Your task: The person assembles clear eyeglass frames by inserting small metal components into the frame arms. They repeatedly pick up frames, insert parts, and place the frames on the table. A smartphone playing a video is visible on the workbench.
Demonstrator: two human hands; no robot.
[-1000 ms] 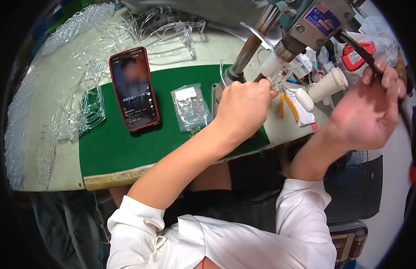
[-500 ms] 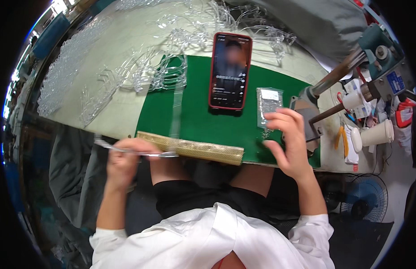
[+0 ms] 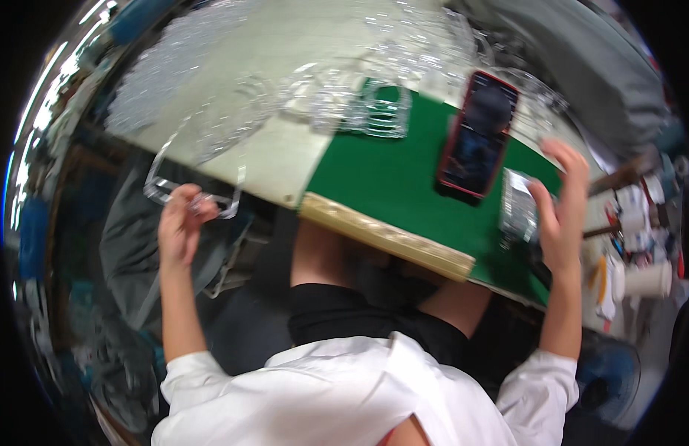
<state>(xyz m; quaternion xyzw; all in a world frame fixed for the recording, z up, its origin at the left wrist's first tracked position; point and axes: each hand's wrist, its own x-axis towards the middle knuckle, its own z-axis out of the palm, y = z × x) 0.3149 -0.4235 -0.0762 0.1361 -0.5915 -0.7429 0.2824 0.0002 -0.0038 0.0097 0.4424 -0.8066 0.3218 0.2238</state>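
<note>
One clear eyeglass frame (image 3: 158, 189) at nine o'clock in the head view, held in the left hand (image 3: 182, 223), just outside the edge of the pale surface (image 3: 281, 167). Fingers of this hand clamped on the front bar, near its middle, with both long temples pointing roughly toward twelve o'clock. At three o'clock, the right hand (image 3: 563, 215), slightly blurred, with thumb and fingers well apart. Just beside this thumb, a small clear plastic bag (image 3: 517, 207) with greyish contents; cannot tell whether touched or not.

At two o'clock, a phone (image 3: 478, 137) in a red case, lying tilted on the green mat (image 3: 392, 178). Farther in the same direction, a large grey cloth (image 3: 582, 82). Along the near edge of the mat, close to the centre, a yellowish strip (image 3: 389, 239). At twelve o'clock, more clear frames (image 3: 389, 134) in a blurred cluster, partly on the mat. A little past three o'clock, near the rim, a white cup (image 3: 649, 281). At four o'clock, lower than the surface, a fan (image 3: 600, 383).
</note>
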